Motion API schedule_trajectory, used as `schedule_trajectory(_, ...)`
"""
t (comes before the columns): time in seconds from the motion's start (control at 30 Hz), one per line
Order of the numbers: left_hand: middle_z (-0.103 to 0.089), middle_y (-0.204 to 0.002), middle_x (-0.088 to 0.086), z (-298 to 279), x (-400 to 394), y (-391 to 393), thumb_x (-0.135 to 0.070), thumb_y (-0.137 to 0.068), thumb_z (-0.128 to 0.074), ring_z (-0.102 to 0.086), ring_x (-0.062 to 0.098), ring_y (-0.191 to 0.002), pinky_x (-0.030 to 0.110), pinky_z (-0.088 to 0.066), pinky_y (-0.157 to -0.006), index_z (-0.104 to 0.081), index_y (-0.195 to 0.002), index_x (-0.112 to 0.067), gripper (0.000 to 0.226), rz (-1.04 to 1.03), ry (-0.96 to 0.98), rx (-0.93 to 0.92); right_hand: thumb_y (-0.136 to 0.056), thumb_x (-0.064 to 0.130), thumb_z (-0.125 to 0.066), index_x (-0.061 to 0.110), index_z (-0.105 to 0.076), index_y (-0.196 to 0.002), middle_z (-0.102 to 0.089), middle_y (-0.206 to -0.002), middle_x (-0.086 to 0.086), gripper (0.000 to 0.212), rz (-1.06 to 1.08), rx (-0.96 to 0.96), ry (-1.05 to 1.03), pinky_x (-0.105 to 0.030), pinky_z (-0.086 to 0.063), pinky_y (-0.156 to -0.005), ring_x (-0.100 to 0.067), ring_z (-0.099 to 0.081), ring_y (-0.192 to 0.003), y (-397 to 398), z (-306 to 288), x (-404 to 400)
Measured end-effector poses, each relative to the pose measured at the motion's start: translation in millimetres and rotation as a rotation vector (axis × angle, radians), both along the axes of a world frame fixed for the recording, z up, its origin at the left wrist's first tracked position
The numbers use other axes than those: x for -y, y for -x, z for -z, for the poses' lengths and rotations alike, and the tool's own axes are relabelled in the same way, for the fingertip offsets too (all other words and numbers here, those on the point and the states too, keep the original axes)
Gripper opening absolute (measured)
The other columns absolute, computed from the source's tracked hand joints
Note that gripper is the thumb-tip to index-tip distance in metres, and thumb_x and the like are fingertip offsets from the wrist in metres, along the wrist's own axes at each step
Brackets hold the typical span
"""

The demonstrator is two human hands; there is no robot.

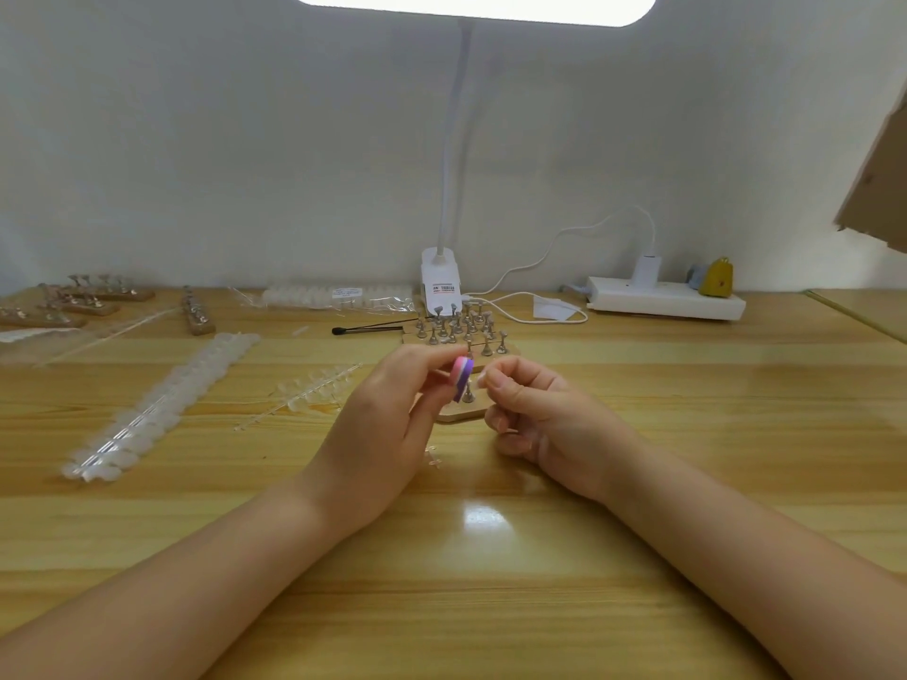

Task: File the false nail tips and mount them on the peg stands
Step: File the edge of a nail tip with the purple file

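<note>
- Lower frame: both forearms rest on the table (491,557).
- Centre: left hand (387,414) grips the file block (461,377); right hand (530,409) pinches a nail tip (482,380), barely visible.
- Peg stands (461,328) just behind.
- Advice: short light strokes, tip held firm.

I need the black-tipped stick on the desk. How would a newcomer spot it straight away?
Start at the white clip base of the desk lamp against the back wall. Just in front of it stands a wooden board crowded with small metal peg stands. The thin dark stick with a round black tip lies flat immediately left of that board, the only dark, lying-down item among clear nail strips and upright pegs.
</note>
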State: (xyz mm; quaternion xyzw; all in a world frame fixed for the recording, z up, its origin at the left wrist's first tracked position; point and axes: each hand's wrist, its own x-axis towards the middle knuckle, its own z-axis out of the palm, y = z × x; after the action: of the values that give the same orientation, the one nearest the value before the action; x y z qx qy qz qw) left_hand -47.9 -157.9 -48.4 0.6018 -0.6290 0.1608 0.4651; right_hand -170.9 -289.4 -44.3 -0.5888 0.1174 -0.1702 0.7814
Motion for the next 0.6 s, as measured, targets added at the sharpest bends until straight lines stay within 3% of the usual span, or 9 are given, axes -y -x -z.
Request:
schedule_trajectory(0.17,-0.063,-0.102,-0.001,1.4,-0.7,2.4,-0.018,-0.095,-0.049,-0.057,0.003,-0.092,0.014,-0.044,-0.084,-0.058,-0.121,-0.016,0.028,0.037,-0.098,-0.016,-0.08,0.018,-0.06,0.016,-0.058,-0.083,-0.058,-0.069,0.006,0.004,0.004,0.011,-0.032,-0.015,-0.032,-0.041,-0.007,-0.047,-0.054,1.1,-0.5,0.1)
schedule_trajectory(0.33,-0.063,-0.105,0.002,-2.8,0.3,2.4,-0.014,-0.094,-0.055,-0.059,0.004,-0.095,0.013,-0.045,-0.087,-0.058,-0.121,-0.004,0.029,0.003,0.047,0.021,-0.079,0.021,-0.062,0.017,-0.063,-0.081,-0.058,-0.068,0.008,0.004,-0.003,0.002,0.01,-0.016,-0.032,-0.042,-0.007,-0.047,-0.054,-0.1,0.6,0.7)
schedule_trajectory(0.47,-0.063,-0.101,0.0,1.1,-1.5,2.0,-0.016,-0.095,-0.053,-0.059,0.008,-0.091,0.021,-0.047,-0.086,-0.061,-0.12,-0.01,0.027,-0.008,-0.1,-0.001,-0.079,0.02,-0.063,0.018,-0.066,-0.077,-0.056,-0.069,0.005,0.004,0.002,0.007,-0.023,-0.016,-0.033,-0.042,-0.007,-0.048,-0.054,-0.2,0.8,1.0)
schedule_trajectory(0.6,-0.062,-0.102,0.001,-4.7,-1.2,3.7,-0.014,-0.093,-0.059,-0.059,0.005,-0.092,0.013,-0.045,-0.087,-0.061,-0.116,-0.003,0.025,-0.018,0.05,0.05,-0.08,0.021,-0.063,0.015,-0.066,-0.083,-0.058,-0.071,0.005,0.007,0.009,-0.011,0.01,-0.016,-0.032,-0.042,-0.007,-0.047,-0.054,-1.3,1.7,1.2)
